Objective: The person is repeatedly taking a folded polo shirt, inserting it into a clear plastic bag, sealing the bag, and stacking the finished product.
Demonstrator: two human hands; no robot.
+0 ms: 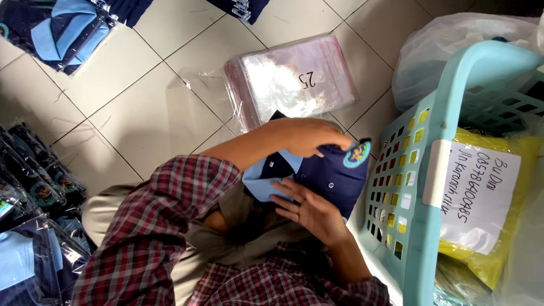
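Both hands fold a navy shirt (334,173) at centre: left hand (306,136) pinches its top edge, right hand (310,211) lies flat beneath, fingers spread. Clear bags (294,79) at twelve o'clock; shirt seemingly not yet bagged.

The folded shirt (334,175) was navy blue with a light blue collar and a round teal-and-yellow badge, and the sleeve (164,226) above it was plaid in red, dark blue and white over khaki trousers (107,212). The laundry basket (430,170) was pale turquoise, holding a yellow parcel (521,153) with a white label, and the bag (447,45) behind it was milky white. The floor tiles (141,85) were off-white with dark grout, the stack of empty sleeves (294,79) was clear with a pinkish edge, and the packed shirts (56,28) showed navy and light blue.
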